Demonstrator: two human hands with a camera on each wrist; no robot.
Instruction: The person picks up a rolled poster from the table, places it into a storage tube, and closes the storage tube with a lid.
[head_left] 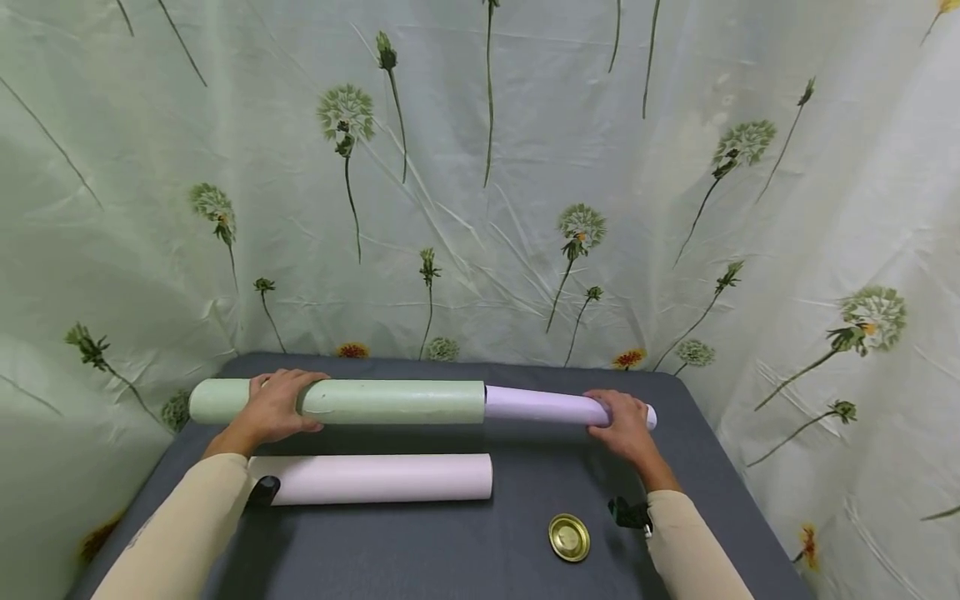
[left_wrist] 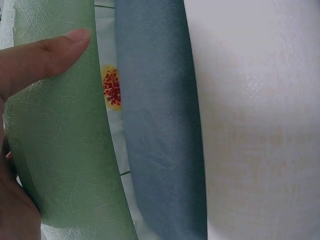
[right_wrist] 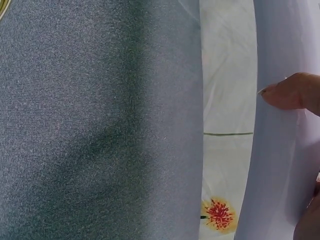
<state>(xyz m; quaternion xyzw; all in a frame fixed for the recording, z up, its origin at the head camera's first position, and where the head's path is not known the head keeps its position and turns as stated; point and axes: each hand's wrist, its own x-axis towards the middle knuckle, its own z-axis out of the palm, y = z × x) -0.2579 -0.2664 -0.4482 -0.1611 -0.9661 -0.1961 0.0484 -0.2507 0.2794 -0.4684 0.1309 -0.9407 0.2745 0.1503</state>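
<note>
My left hand [head_left: 279,406] grips a wide pale green roll [head_left: 405,402] near its left part, the thumb lying along its near side. With my right hand [head_left: 624,423] I hold a thinner lilac roll [head_left: 540,406] close to its right end; the thumb shows on it in the right wrist view. The lilac roll's left end meets the green roll's right end and appears to sit inside it, though the inner part is hidden. Both rolls are held roughly level, above the grey cloth. Nearer to me a white roll [head_left: 382,479] lies crosswise on the table, partly behind my left sleeve.
A small round gold dish [head_left: 569,537] rests at the front right of the table, which has a dark grey cloth [head_left: 420,550]. Behind and around the table hangs a pale curtain [head_left: 480,208] with dandelion prints.
</note>
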